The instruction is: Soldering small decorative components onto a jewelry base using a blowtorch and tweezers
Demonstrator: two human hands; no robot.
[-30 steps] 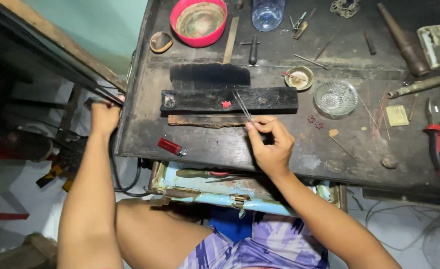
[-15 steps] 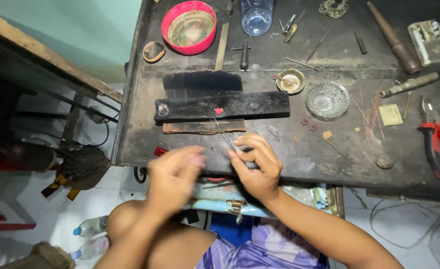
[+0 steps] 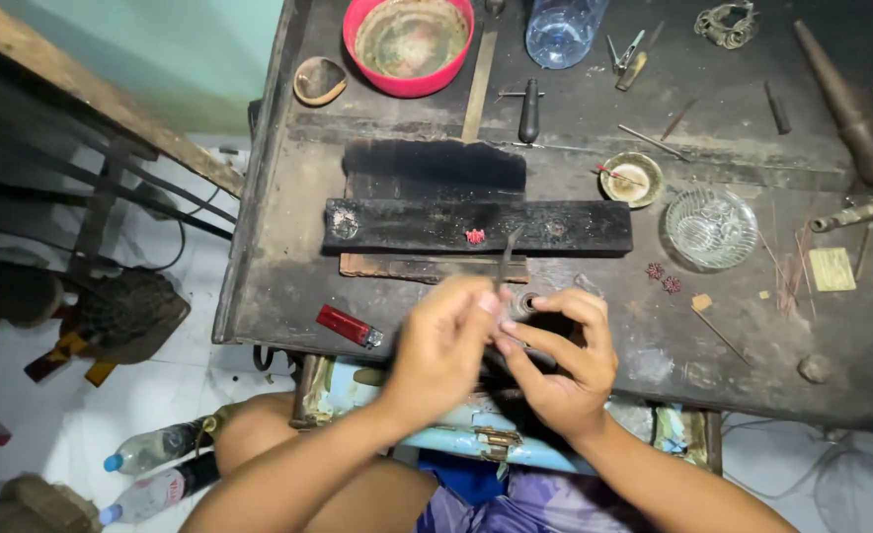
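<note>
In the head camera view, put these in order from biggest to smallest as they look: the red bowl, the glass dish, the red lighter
1. red bowl
2. glass dish
3. red lighter

Both hands, left hand (image 3: 443,341) and right hand (image 3: 560,360), apparently pinch tweezers (image 3: 507,259).

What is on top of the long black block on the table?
A tiny red piece sits on the long black block. The tip of thin tweezers, held by both hands, crosses its front edge. A brown board pokes out underneath, mostly covered.
</note>
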